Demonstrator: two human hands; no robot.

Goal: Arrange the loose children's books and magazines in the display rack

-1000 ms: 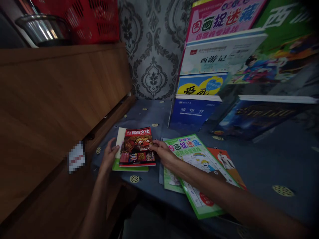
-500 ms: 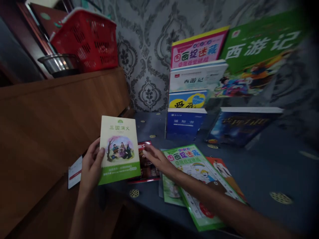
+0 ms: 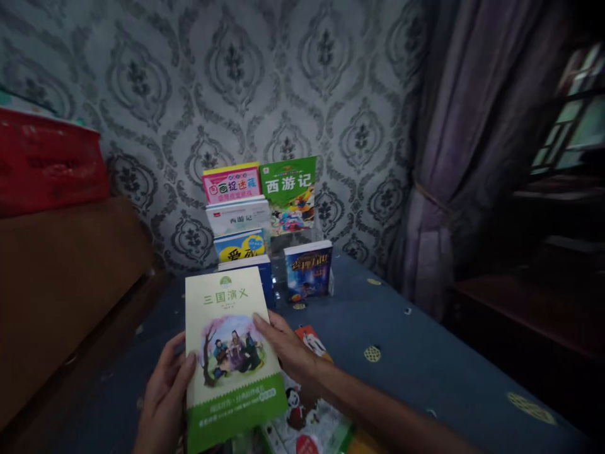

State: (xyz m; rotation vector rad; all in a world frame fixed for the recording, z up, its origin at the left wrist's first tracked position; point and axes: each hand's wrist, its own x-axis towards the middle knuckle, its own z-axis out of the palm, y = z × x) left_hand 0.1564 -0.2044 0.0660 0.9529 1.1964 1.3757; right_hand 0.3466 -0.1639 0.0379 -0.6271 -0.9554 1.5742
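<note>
Stood up at the back of the desk [image 3: 401, 359]: six books [image 3: 243, 221]. Not stood up: green-white book [image 3: 229, 353], raised over the near side; orange book [image 3: 309, 337] and picture book [image 3: 326, 416], lying partly hidden. Left hand [image 3: 163, 391]: fingers gripping the raised book's left edge, thumb in front. Right hand [image 3: 286, 347]: same grip, opposite edge, forearm slanting.

2 hands [image 3: 163, 394] hold cream-green book [image 3: 231, 353]; tablecloth [image 3: 401, 369] behind.

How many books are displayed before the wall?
6 visible: left, from top, pink book, white book, blue-yellow book, partly covered navy book; right, green book above dark-blue book. More may hide behind.
</note>
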